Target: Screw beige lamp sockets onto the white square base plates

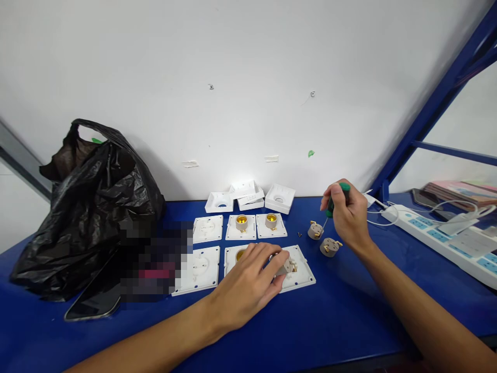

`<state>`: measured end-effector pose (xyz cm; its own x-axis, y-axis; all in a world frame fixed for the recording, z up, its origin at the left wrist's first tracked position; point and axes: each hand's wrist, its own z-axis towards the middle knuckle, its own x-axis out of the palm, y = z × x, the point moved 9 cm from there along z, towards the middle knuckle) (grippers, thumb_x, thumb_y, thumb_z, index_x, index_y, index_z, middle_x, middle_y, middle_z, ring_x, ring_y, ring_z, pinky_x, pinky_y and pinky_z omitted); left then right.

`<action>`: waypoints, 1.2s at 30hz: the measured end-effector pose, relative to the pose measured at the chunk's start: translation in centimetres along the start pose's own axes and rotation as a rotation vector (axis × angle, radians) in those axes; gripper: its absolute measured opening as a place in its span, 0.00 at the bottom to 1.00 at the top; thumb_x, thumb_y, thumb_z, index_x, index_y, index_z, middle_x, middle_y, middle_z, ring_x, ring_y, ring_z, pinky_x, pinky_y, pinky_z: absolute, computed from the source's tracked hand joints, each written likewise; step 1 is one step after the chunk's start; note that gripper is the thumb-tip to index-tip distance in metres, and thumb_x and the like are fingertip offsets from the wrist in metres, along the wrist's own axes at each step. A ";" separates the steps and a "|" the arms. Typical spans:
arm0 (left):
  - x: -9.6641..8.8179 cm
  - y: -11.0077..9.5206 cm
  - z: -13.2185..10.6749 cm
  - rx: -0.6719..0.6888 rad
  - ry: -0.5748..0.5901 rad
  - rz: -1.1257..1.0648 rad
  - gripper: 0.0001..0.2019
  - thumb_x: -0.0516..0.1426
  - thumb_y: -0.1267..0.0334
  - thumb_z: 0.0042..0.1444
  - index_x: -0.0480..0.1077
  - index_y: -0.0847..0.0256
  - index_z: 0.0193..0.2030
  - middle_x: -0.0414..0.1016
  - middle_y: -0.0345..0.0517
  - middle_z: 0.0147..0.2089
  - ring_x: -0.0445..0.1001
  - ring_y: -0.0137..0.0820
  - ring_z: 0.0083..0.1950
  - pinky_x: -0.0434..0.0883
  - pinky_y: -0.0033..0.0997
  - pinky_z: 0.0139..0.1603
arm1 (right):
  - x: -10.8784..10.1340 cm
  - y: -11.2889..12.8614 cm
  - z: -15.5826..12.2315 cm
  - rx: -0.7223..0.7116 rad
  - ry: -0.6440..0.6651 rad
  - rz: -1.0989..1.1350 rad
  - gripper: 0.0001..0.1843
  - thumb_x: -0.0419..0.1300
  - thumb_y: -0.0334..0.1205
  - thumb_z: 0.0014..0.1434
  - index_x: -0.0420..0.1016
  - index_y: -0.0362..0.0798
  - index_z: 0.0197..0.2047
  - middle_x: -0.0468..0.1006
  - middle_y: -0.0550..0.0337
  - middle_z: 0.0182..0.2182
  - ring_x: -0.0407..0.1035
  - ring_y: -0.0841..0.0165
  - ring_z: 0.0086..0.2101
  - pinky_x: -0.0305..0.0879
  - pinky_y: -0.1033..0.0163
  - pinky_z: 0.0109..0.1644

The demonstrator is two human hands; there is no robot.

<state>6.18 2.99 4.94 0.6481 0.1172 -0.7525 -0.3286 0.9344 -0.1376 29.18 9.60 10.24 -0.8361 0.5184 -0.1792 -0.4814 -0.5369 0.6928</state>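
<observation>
My right hand is closed around a screwdriver with a green handle. Its shaft slants down to a beige lamp socket with brass contacts, lying on the blue table. A second such socket lies close by. In the fingers of my left hand is another lamp socket, tilted over a white square base plate. That hand partly hides a neighbouring plate with a brass-lined socket. Behind are plates bearing upright sockets, one on the left and one on the right.
White square covers are piled against the wall. Small screws lie near the sockets. A black plastic bag and a phone occupy the left. On the right are a white power strip, cables and a blue frame.
</observation>
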 end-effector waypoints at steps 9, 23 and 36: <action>0.4 1.2 -0.3 -0.077 0.017 -0.004 0.14 0.53 0.68 0.77 0.64 0.63 0.67 0.75 0.57 0.56 0.78 0.44 0.52 0.81 0.46 0.52 | 2.6 0.7 -2.4 -0.070 0.128 -0.003 0.20 0.61 0.57 0.72 0.72 0.51 0.33 0.75 0.67 0.22 0.66 0.72 0.22 0.63 0.64 0.29; 0.3 1.4 0.0 -0.100 0.032 -0.014 0.14 0.51 0.62 0.80 0.62 0.61 0.67 0.78 0.54 0.55 0.80 0.43 0.53 0.80 0.49 0.56 | 3.4 1.4 -2.6 -0.124 0.195 0.029 0.18 0.59 0.53 0.74 0.70 0.51 0.36 0.72 0.68 0.22 0.61 0.74 0.20 0.59 0.65 0.25; 1.7 1.0 -0.7 0.032 0.231 0.026 0.29 0.45 0.85 0.68 0.69 0.56 0.67 0.71 0.56 0.68 0.78 0.43 0.58 0.80 0.49 0.54 | 3.7 1.8 -2.6 -0.163 0.224 0.015 0.18 0.58 0.53 0.75 0.69 0.52 0.35 0.71 0.68 0.23 0.61 0.73 0.21 0.59 0.63 0.26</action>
<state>6.51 3.85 3.06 0.4641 0.0647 -0.8834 -0.3185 0.9428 -0.0983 24.53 8.81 9.06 -0.8722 0.3589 -0.3322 -0.4890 -0.6528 0.5786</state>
